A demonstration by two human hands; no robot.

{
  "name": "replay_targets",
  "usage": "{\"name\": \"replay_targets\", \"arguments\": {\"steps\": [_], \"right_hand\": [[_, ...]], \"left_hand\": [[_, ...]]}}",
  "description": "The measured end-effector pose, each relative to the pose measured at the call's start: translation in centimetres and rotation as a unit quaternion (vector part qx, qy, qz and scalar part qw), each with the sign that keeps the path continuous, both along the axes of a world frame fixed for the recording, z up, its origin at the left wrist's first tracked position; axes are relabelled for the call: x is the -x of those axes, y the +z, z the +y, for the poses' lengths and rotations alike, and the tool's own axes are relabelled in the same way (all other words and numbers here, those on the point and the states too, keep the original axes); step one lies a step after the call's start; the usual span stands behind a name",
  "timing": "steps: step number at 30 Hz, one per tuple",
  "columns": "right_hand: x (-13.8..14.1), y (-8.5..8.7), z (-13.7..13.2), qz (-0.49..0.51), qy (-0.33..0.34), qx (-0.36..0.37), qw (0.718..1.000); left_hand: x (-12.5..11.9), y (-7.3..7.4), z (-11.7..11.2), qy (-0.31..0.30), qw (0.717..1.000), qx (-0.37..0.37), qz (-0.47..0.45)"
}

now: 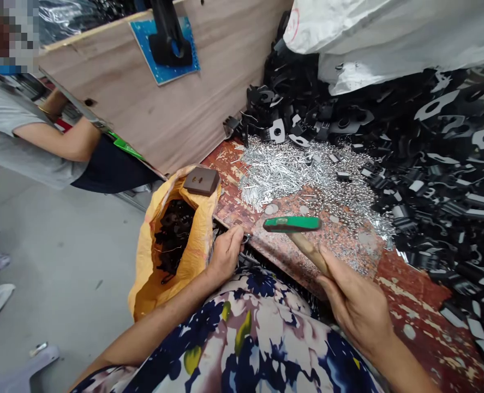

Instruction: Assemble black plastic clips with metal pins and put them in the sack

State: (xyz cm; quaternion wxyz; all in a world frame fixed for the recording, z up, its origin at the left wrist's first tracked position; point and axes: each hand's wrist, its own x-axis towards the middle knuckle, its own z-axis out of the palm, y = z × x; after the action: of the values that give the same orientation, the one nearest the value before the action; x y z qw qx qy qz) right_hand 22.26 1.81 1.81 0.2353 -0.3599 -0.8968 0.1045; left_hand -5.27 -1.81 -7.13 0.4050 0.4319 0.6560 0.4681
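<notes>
My right hand [358, 300] is wrapped round the wooden handle of a hammer [293, 224] with a green head, held above the stone-like slab [340, 243] on the worktable. At the table's front edge, my left hand [226, 252] is closed in a pinch. A small dark, shiny bit shows at its fingertips, too little of it to name. Beyond the hammer lies a heap of thin silvery metal pins [276, 169], with small metal pieces [344, 188] beside it. A large pile of black plastic clip parts [425, 185] covers the right and back of the table.
Left of my left hand stands an open yellow sack [145, 273] with black parts inside and a brown block [201, 180] on its rim. A wooden board [143, 103] rises behind. A white sack [389, 38] lies over the pile. Another person [57, 131] is at the left.
</notes>
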Motion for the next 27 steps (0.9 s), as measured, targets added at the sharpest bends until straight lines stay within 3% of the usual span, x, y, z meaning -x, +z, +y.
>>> {"name": "replay_targets", "arguments": {"steps": [5,11,14,19,21,27], "right_hand": [[1.2,-1.2,0.0,-0.117,0.045,0.008,0.992],[0.6,-1.8,0.3,-0.045,0.013,-0.027,0.999],[0.3,-2.3,0.6,-0.096,0.039,0.018,0.994],[-0.1,-2.0,0.7,-0.020,0.031,0.021,0.999],[0.1,-2.0,0.5,-0.033,0.031,0.028,0.999],[1.2,-2.7,0.1,-0.079,0.020,0.130,0.988]], "left_hand": [[-0.1,0.0,0.1,0.003,1.000,-0.010,0.013],[0.0,0.1,0.1,-0.001,1.000,-0.013,0.011],[0.0,0.2,0.1,-0.004,1.000,-0.015,0.014],[0.2,0.4,0.1,-0.004,1.000,-0.009,0.013],[0.2,0.4,0.1,-0.001,1.000,-0.003,0.017],[0.3,1.6,0.2,-0.021,0.999,-0.024,0.038]]}}
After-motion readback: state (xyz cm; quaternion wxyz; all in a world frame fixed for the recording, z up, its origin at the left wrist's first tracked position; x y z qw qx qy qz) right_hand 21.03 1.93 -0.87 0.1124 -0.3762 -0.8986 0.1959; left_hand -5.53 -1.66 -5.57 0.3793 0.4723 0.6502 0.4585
